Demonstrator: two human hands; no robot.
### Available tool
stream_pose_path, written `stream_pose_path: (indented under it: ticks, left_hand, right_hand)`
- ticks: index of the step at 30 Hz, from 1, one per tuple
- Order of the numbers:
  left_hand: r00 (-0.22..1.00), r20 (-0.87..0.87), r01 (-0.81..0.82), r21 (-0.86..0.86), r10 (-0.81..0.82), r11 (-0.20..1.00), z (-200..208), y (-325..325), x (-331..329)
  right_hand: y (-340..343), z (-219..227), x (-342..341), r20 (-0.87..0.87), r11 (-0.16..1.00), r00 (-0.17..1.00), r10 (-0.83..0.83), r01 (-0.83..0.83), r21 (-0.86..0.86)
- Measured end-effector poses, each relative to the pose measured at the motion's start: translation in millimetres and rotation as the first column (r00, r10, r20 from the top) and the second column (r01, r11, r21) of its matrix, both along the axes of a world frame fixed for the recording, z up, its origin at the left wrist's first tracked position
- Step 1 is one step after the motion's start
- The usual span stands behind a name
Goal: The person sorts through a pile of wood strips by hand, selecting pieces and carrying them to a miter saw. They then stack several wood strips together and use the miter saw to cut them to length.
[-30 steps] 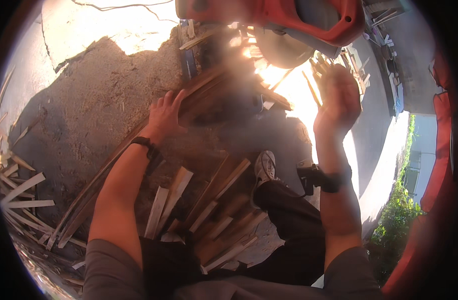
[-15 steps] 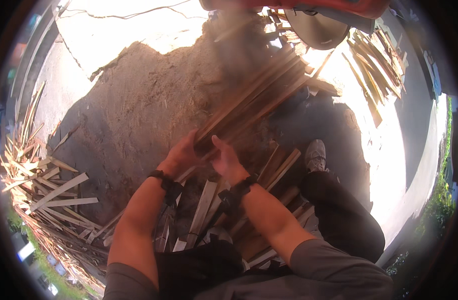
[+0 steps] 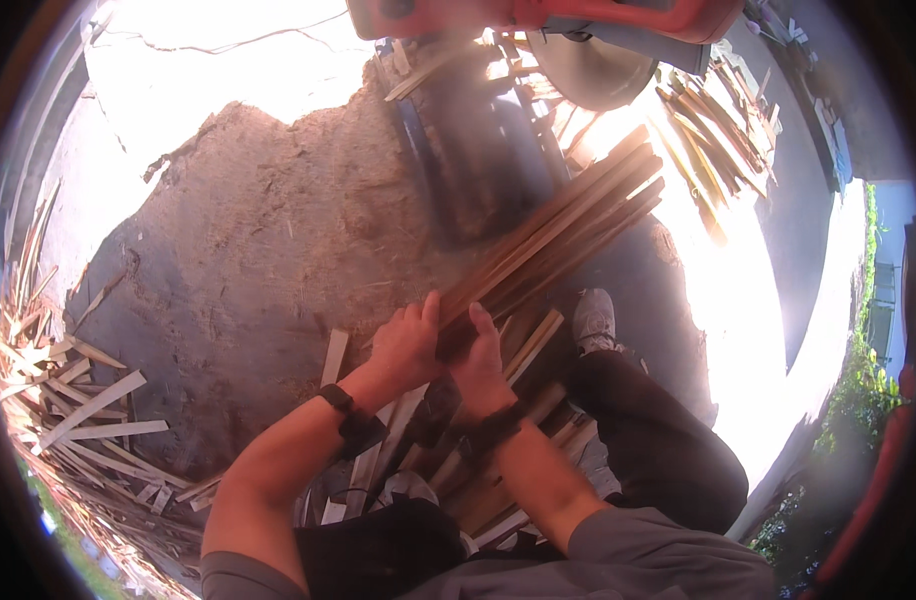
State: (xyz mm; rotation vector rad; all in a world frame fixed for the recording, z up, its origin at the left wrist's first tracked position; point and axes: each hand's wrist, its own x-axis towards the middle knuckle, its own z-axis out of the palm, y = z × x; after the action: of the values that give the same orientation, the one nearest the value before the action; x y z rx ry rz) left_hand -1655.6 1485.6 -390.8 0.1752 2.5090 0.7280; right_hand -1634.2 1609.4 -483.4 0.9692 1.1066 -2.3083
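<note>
A bundle of long, thin wooden strips (image 3: 558, 225) slants from the middle of the view up to the right, its near ends between my hands. My left hand (image 3: 408, 340) wraps the left side of the near end, fingers bent over it. On the other side my right hand (image 3: 478, 360) grips the same end, thumb raised along the strips. The far ends of the strips fan slightly apart below the red saw. More wooden pieces (image 3: 533, 350) lie beneath my right hand and between my legs.
A red power saw with a round blade (image 3: 598, 75) stands at the top, above a dark metal frame (image 3: 428, 160). Heaps of wood strips lie at the left (image 3: 88, 410) and upper right (image 3: 713, 130). Sawdust (image 3: 278, 220) covers the ground. My shoe (image 3: 595, 318) is right of the bundle.
The bundle and both hands have come nearer to me and a little right. The dark metal frame below the saw shows more plainly. The view has shifted slightly.
</note>
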Motion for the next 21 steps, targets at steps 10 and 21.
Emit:
stream_pose_path:
  ticks: [10, 21]
  left_hand:
    - [0.928, -0.348, -0.048, 0.244, 0.134, 0.969, -37.5, 71.9, -125.3]
    - [0.933, -0.324, -0.237, -0.223, 0.157, 0.946, -42.8, -0.4, -63.0]
  right_hand:
    - [86.9, 13.8, -169.7, -0.468, 0.838, 0.814, 0.343, -0.040, 0.544]
    - [41.4, 12.4, -127.3, -0.214, 0.685, 0.899, 0.383, -0.122, 0.718]
